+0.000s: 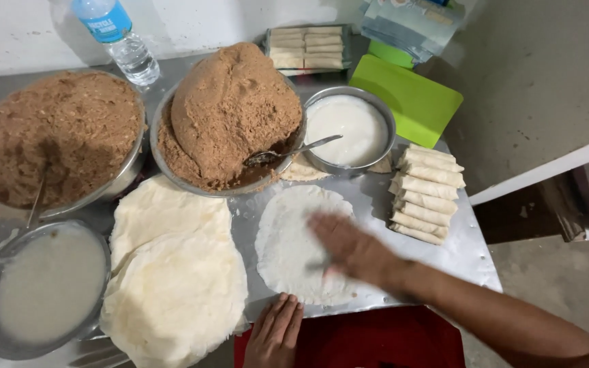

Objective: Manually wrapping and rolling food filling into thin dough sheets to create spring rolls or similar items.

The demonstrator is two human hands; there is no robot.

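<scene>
Single round wrapper (294,245) lies flat on the metal surface (472,252), just in front of the filling bowl (230,119). Right hand (352,249), blurred, fingers spread flat on the wrapper, nothing held. Left hand (275,334) rests open at the near edge, empty. Step, as judged: smoothing the sheet. Next calls for filling from the spoon (294,150) in that bowl, placed centrally

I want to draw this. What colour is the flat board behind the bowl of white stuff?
Bright green. The cutting board shows clearly in the head view, behind the metal bowl.
</scene>
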